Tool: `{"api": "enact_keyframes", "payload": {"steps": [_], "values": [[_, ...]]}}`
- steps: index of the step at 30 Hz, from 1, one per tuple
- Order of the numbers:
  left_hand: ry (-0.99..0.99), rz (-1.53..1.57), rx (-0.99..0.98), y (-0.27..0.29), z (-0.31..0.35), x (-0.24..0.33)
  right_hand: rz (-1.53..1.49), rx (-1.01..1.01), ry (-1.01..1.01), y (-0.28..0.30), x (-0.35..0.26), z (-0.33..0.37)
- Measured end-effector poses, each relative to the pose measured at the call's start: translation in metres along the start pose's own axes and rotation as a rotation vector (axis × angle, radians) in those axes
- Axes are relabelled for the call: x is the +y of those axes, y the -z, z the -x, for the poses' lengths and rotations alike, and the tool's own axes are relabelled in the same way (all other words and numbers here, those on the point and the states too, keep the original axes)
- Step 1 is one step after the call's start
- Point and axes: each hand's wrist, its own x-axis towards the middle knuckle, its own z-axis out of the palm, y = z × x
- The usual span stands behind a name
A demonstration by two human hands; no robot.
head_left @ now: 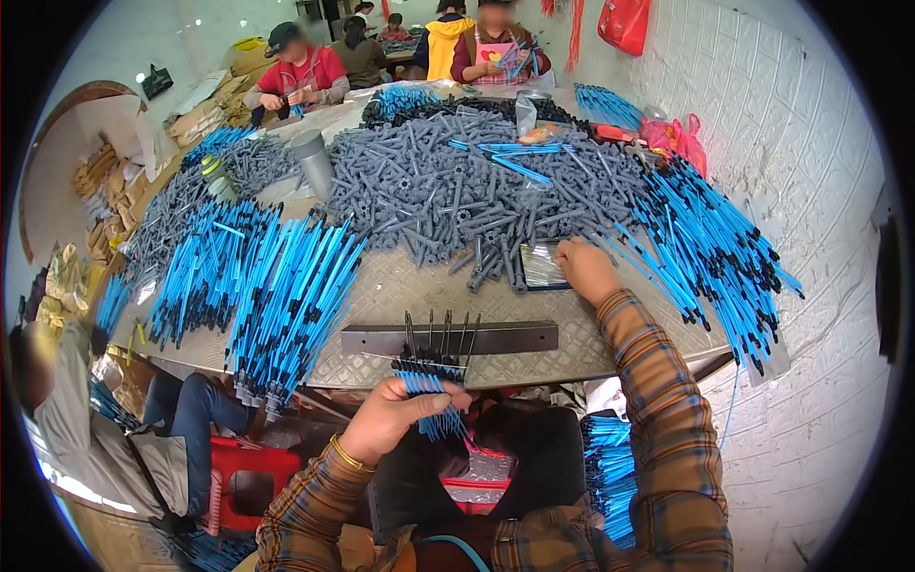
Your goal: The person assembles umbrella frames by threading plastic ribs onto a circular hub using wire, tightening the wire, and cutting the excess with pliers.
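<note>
My left hand [393, 418] is closed around a bundle of thin blue tubes [426, 383] with black ends, held above my lap at the table's near edge. Thin dark rods stick up from the bundle, in front of a dark bar [505, 337] lying on the table. My right hand [589, 269] reaches forward to a small shallow dark-rimmed tray [543, 266] with something shiny in it. Its fingers are curled together at the tray's right side; whatever they pinch is too small to tell. Right beyond the tray rises a large heap of grey plastic parts [410, 181].
Blue tubes with black ends lie in piles at the left [295, 296] and right [710, 248]. A grey cylinder [312, 162] and a green-capped bottle [217, 178] stand among the parts. People work across the table; another person [124, 429] sits at my left by a red stool [246, 477].
</note>
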Motion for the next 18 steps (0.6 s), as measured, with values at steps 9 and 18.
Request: {"api": "enact_keyframes", "payload": {"steps": [9, 18], "values": [[-0.066, -0.082, 0.038, -0.005, -0.005, -0.003, -0.116, 0.144, 0.136, 0.019, -0.02, 0.012], [-0.054, -0.071, -0.004, 0.0, 0.0, -0.007, -0.654, 0.019, 0.474, 0.087, -0.151, 0.097]]}}
